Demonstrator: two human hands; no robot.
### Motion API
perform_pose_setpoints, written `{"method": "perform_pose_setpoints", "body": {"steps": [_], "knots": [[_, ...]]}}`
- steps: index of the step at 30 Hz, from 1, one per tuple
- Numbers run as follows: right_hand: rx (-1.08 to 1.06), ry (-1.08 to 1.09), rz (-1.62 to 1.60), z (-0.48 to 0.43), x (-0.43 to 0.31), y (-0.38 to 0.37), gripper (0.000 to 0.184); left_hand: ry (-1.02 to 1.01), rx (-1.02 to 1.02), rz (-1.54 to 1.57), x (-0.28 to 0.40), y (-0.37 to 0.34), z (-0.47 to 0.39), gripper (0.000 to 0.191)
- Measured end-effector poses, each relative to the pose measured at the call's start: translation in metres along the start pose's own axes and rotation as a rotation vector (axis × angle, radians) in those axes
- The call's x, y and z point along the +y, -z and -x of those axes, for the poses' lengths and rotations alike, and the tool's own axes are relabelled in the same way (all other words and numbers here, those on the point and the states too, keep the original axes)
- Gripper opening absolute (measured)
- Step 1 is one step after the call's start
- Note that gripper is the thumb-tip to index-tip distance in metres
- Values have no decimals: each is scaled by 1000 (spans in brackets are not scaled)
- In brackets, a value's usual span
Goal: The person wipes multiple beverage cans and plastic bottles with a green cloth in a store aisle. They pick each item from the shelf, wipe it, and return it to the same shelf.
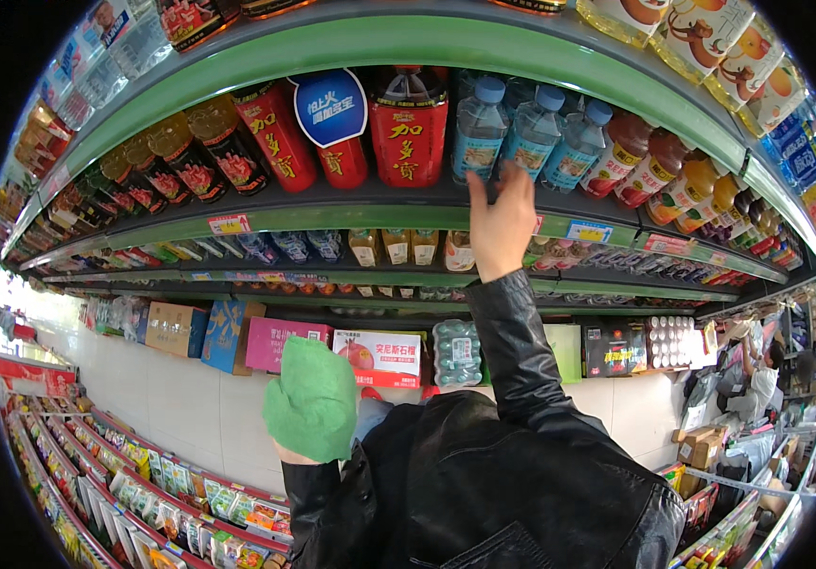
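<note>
My right hand (506, 220) reaches up to the upper drinks shelf, thumb and fingers apart and slightly blurred. Just beyond its fingertips stand clear plastic bottles with blue caps and blue labels, one at the left (479, 135) and one in the middle (534, 135). Whether a finger touches them cannot be told. A green cloth (314, 402) covers most of my left hand (301, 454), which holds it low, in front of the cartons. Left of the blue-capped bottles stands a large red-labelled drink bottle (408, 135); on their right are fruit drink bottles (617, 153).
Green-edged shelving (408, 217) curves across the view, with price tags along its front. Drink cartons (378, 359) and a shrink-wrapped bottle pack (458, 352) line the floor. Low shelves of packaged goods (187, 491) stand behind at left. Another person (763, 377) is at the far right.
</note>
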State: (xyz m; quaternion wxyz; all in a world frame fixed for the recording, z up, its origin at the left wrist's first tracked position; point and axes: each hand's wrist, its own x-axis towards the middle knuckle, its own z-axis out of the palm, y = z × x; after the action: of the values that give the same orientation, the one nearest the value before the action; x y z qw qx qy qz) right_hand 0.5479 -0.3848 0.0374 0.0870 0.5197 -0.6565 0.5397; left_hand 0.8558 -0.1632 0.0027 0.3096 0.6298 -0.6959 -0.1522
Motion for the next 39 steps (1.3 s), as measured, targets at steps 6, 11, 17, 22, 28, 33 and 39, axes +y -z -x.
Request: {"method": "perform_pose_setpoints", "body": {"steps": [6,11,17,22,28,33,39], "knots": [[130,63,11,-23,21,16,58,229,104,83,39,-1,20,42],[54,-33,118,-36,17,11,72,185,171,107,39,-5,31,52],[-9,-101,108,-42,28,14,69,13,204,-31,25,-4,33,55],[140,69,-140,-13,6,65,61,213,167,672,14,-3,28,50],[-325,-212,-930,69,-27,121,57,183,152,1560,42,0,-34,54],[-460,-198,-823,129,-72,139,61,9,-106,2131,87,2,-83,57],[-321,295,-416,143,-82,141,69,12,-102,1306,143,-2,-76,44]]}}
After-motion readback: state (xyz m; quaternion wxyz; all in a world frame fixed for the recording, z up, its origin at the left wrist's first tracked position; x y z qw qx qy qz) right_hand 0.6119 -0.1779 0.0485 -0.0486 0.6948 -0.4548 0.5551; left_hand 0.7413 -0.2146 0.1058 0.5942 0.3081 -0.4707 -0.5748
